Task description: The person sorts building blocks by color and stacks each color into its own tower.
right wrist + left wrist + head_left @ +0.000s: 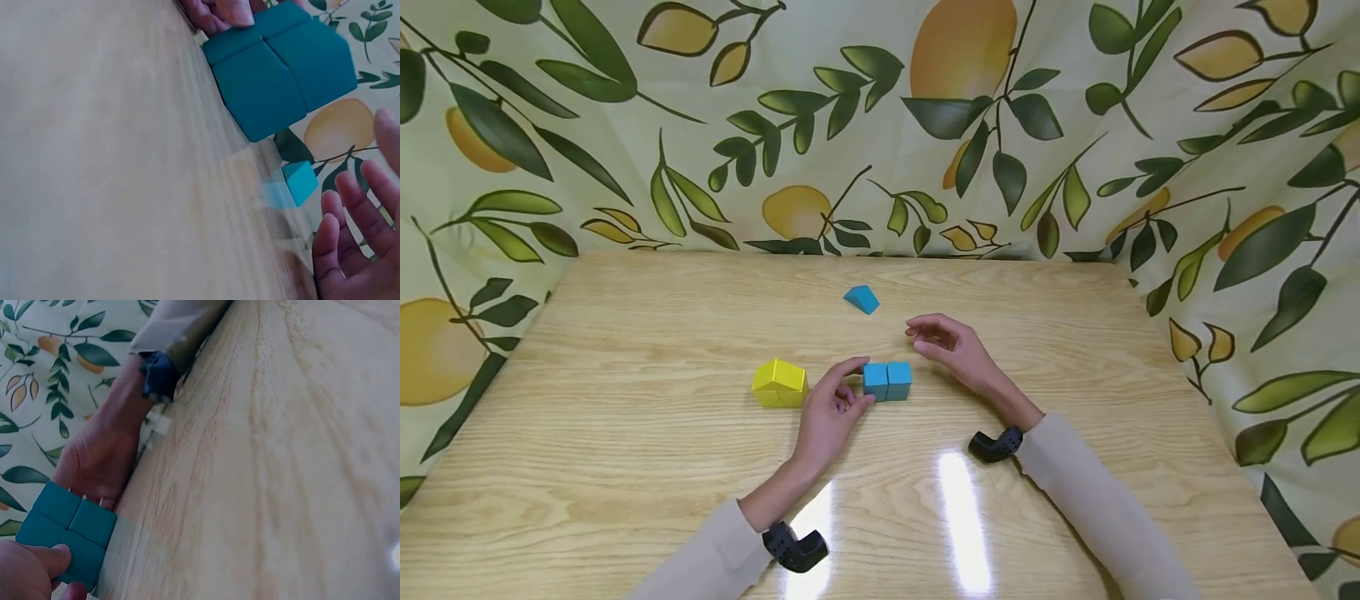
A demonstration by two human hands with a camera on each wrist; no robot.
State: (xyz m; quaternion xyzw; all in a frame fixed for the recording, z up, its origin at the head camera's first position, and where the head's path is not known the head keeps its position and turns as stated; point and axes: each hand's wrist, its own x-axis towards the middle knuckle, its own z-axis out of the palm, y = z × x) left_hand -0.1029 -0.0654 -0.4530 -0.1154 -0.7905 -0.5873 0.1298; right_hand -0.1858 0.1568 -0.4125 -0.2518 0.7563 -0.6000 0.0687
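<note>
Blue cube blocks (886, 381) stand side by side on the table in two touching columns; the left wrist view shows the blue cubes (90, 522) stacked two high. My left hand (823, 417) pinches the left column, with the thumb on the near face and the forefinger behind. To the right and slightly farther back, my right hand (955, 350) hovers with loosely bent fingers, holding nothing. A blue triangular prism (862, 298) lies apart, behind the cubes; it also shows beyond them in the right wrist view.
A small yellow block house (780, 385) with a peaked top stands just left of my left hand. The wooden table (647, 417) ends at a leaf-and-fruit patterned cloth (820, 150) at the back and sides. Light glares off the near part of the tabletop.
</note>
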